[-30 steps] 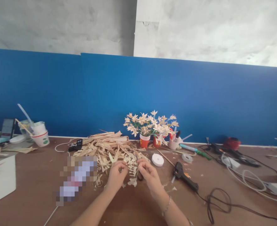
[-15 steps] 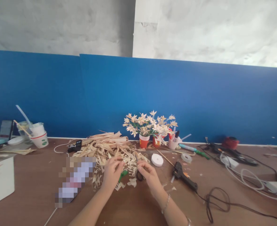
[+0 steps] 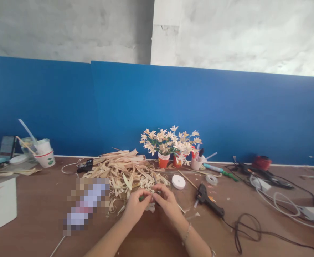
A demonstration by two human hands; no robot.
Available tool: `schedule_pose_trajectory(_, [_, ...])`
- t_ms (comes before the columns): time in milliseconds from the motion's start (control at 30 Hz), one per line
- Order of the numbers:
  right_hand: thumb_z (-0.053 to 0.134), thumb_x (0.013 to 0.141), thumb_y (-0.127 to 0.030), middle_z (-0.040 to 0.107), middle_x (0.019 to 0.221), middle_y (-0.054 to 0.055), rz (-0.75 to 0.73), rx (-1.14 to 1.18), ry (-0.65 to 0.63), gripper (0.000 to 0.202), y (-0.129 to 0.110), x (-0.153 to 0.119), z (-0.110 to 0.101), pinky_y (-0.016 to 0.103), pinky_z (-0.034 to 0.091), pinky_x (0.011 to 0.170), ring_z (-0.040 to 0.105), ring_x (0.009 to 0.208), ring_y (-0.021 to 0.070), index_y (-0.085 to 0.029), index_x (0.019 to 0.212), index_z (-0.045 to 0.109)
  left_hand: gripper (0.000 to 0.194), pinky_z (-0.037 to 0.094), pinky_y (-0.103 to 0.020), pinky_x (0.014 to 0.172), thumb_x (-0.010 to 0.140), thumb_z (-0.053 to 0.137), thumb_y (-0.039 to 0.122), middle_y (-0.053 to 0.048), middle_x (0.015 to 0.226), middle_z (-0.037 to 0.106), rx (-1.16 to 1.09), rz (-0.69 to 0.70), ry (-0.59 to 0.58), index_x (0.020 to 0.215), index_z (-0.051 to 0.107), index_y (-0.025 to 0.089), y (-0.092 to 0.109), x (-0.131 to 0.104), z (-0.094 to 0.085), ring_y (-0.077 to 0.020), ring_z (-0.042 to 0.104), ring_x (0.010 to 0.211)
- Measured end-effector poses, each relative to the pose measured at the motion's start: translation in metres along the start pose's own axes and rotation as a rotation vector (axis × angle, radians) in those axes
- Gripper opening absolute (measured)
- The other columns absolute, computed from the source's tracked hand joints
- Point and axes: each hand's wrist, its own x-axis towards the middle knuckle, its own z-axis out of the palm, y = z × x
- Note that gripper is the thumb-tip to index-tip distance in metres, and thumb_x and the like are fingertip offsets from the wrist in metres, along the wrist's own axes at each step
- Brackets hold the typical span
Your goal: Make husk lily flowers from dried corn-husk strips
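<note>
At the table's near edge, two hands meet over a green piece

Nearest the viewer, on the brown table (image 3: 143,242), a bracelet (image 3: 186,233) circles the right wrist. Just beyond, the left hand (image 3: 138,204) and the right hand (image 3: 166,200) come together, fingertips touching or nearly so. The left grip is closed on a small green piece (image 3: 141,198), mostly hidden by the fingers, between the hands and in front of the husk pile. The right grip has thumb and fingers drawn close; whether it pinches anything I cannot tell.

Left of the hands lies a pixelated object (image 3: 87,205), its details masked; farther left is a white board (image 3: 0,207). Right of the hands, a black glue gun (image 3: 209,201) lies on the table, its cord (image 3: 249,228) looping toward the near right.

Beyond the hands spread the dry husks (image 3: 124,160), with a white reel (image 3: 178,181) just to their right and a clear tape roll (image 3: 211,179) farther right. Behind these, pale flowers (image 3: 162,135) rise above red cups (image 3: 163,162), beside a pale pen cup (image 3: 196,164). A white cup (image 3: 45,159) stands far left. Across the back runs a blue panel (image 3: 157,100), with a grey wall (image 3: 66,28) past it.
</note>
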Motion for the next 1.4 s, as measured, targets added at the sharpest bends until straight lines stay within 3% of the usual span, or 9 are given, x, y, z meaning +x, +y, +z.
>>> schedule_pose_trajectory(67, [0.069,0.069,-0.042,0.057,0.098,0.006,-0.002,0.013,-0.005,0.031,-0.004,-0.001,0.0,0.03,0.048,0.069,0.056,0.08,0.0185,-0.023,0.093,0.068,0.019,0.047,-0.026,0.062,0.075,0.055,0.03,-0.002,0.066,0.065,-0.003,0.004,-0.018,0.069,0.064,0.015,0.001,0.0,0.0,-0.0157,0.059,0.066])
schedule_pose_trajectory(167, [0.069,0.068,-0.043,0.055,0.1,0.007,-0.001,0.014,-0.021,0.023,-0.01,-0.001,0.0,0.029,0.047,0.068,0.055,0.085,0.02,-0.021,0.076,0.072,0.018,0.046,-0.025,0.064,0.074,0.056,0.028,-0.002,0.064,0.064,0.012,0.039,-0.042,0.064,0.063,0.015,0.003,-0.001,0.0,-0.0148,0.057,0.064])
schedule_pose_trajectory(333, [0.07,0.066,-0.044,0.055,0.096,0.007,0.038,0.01,0.06,0.029,-0.011,0.0,0.001,0.027,0.044,0.064,0.053,0.074,0.0164,-0.017,0.058,0.065,0.02,0.045,-0.024,0.059,0.075,0.055,0.03,-0.001,0.059,0.063,0.019,0.033,-0.065,0.062,0.062,0.016,0.005,-0.002,0.001,-0.014,0.056,0.059])
schedule_pose_trajectory(667, [0.07,0.066,-0.043,0.055,0.089,0.006,-0.021,-0.023,0.156,0.035,-0.003,0.003,-0.001,0.026,0.041,0.063,0.051,0.07,0.0153,-0.016,0.051,0.055,0.022,0.045,-0.029,0.07,0.078,0.051,0.025,-0.002,0.066,0.063,0.262,0.173,0.008,0.061,0.065,0.019,-0.002,-0.006,0.005,-0.018,0.058,0.071])
schedule_pose_trajectory(767, [0.069,0.067,-0.043,0.055,0.09,0.006,-0.042,-0.039,0.138,0.033,-0.001,0.004,-0.003,0.027,0.042,0.067,0.052,0.074,0.0164,-0.016,0.053,0.056,0.015,0.046,-0.031,0.075,0.075,0.055,0.022,-0.004,0.078,0.066,0.225,0.188,0.043,0.08,0.069,0.02,-0.003,-0.007,0.006,-0.0193,0.06,0.079])
schedule_pose_trajectory(867, [0.069,0.068,-0.04,0.056,0.09,0.006,-0.073,-0.072,0.102,0.029,0.002,0.004,-0.006,0.029,0.041,0.076,0.054,0.084,0.0196,-0.017,0.055,0.059,0.025,0.046,-0.033,0.082,0.073,0.058,0.022,-0.006,0.092,0.066,0.151,0.205,0.093,0.097,0.066,0.02,-0.003,-0.007,0.006,-0.0209,0.059,0.089])
schedule_pose_trajectory(1033, [0.067,0.07,-0.038,0.056,0.094,0.007,-0.068,-0.113,0.063,0.026,0.003,0.003,-0.005,0.028,0.041,0.073,0.054,0.084,0.0193,-0.017,0.058,0.06,0.018,0.046,-0.031,0.073,0.078,0.055,0.029,-0.004,0.072,0.065,0.157,0.184,0.06,0.068,0.066,0.018,-0.001,-0.007,0.007,-0.0191,0.059,0.076])
schedule_pose_trajectory(1233, [0.068,0.07,-0.039,0.057,0.1,0.007,-0.054,-0.066,-0.019,0.021,-0.004,0.001,-0.002,0.029,0.042,0.076,0.053,0.092,0.0211,-0.02,0.079,0.069,0.022,0.045,-0.027,0.067,0.079,0.054,0.033,-0.002,0.069,0.065,0.082,0.096,0.041,0.068,0.064,0.016,-0.002,-0.005,0.007,-0.0167,0.058,0.07])
schedule_pose_trajectory(1400, [0.069,0.068,-0.041,0.057,0.099,0.008,-0.01,-0.073,0.041,0.025,-0.004,0.0,-0.002,0.03,0.042,0.079,0.054,0.089,0.0204,-0.017,0.062,0.069,0.019,0.044,-0.026,0.067,0.078,0.055,0.028,-0.002,0.065,0.064,0.084,0.075,0.023,0.065,0.064,0.016,-0.004,-0.004,0.007,-0.0165,0.058,0.069])
